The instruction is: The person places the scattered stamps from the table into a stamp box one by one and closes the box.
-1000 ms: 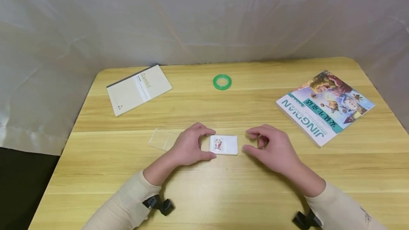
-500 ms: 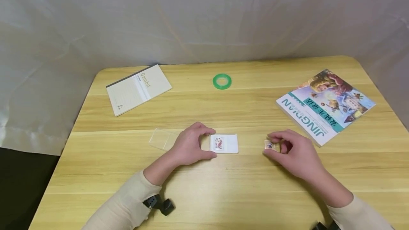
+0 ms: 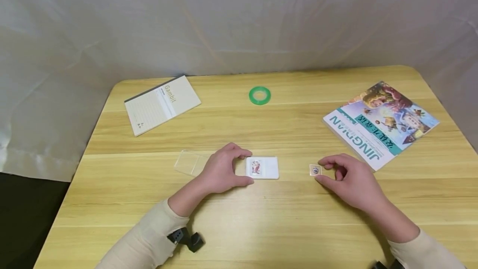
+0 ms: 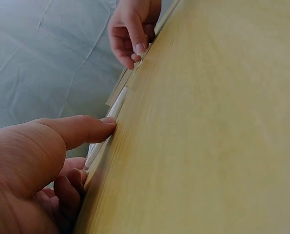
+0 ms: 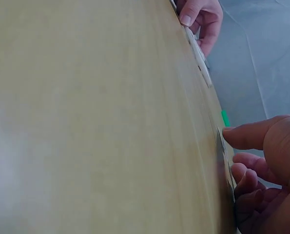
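My left hand (image 3: 220,168) holds a small white rectangular case (image 3: 269,168) by its left end, thumb on the near edge and index finger on the far edge. A stamp-like red and white picture (image 3: 255,167) shows on the case's left half. To the right lies a small clear square (image 3: 315,170) with a dark round emblem, flat on the table. My right hand (image 3: 352,179) is just at the square's right side, thumb and index finger spread apart. In the right wrist view a gap shows between that thumb and the fingers. A clear plastic cover (image 3: 188,162) lies partly hidden behind my left hand.
A Gambit notebook (image 3: 162,105) lies at the back left. At the back centre sits a green tape roll (image 3: 252,99). The thick colourful book (image 3: 381,125) is beyond my right hand. A grey cloth (image 3: 239,20) hangs behind the wooden table (image 3: 276,227).
My right hand has moved right from beside the white case. It pinched the clear square half a second ago, and now the fingers have come off it. The left hand stays put.
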A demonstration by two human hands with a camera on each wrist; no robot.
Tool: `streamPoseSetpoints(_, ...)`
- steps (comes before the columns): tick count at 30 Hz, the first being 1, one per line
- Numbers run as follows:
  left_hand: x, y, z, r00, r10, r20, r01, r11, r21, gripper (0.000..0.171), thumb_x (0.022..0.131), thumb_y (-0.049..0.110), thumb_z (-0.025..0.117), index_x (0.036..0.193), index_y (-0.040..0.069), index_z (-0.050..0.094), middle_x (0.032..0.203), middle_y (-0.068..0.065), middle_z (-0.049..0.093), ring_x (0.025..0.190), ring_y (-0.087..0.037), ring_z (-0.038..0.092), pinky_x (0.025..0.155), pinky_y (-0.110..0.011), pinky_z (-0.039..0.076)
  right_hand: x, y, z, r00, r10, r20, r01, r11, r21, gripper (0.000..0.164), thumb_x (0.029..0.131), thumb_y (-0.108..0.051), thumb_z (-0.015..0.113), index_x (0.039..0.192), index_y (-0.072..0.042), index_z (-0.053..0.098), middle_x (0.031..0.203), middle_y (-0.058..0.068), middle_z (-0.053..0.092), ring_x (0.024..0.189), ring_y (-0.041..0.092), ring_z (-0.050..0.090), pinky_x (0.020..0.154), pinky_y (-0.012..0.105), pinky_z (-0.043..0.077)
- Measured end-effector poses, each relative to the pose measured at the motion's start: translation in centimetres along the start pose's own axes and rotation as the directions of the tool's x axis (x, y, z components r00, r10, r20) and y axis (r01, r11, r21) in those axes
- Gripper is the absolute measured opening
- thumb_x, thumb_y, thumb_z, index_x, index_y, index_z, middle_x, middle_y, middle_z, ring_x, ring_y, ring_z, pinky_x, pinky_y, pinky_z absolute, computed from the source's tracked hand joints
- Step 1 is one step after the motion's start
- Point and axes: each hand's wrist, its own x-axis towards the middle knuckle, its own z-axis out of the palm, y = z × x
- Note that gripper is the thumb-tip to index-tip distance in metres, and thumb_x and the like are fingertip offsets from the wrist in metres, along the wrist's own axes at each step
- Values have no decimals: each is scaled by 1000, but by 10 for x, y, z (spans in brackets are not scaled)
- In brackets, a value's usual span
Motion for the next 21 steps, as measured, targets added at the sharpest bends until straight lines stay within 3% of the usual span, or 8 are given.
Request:
streamPoseSetpoints(13, 0, 0, 0, 1000, 2, -3, -2, 1000, 5, 62, 68, 29, 93, 122, 10, 69, 99, 7, 55, 68, -11, 46, 61, -30, 41, 2, -1, 0, 1000, 11, 28, -9, 998, -61, 22, 79, -16, 86, 96, -15, 72, 74, -5, 54, 59, 10, 45, 55, 27, 36)
streamPoseSetpoints(21, 0, 0, 0, 1000, 0, -4, 0, 1000, 3, 62, 68, 29, 93, 122, 11, 69, 98, 7, 55, 67, -11, 46, 61, -29, 41, 1, -2, 3, 1000, 13, 9, -13, 1000, 11, 24, 77, -8, 86, 93, -17, 70, 68, -9, 56, 58, 9, 51, 55, 25, 41)
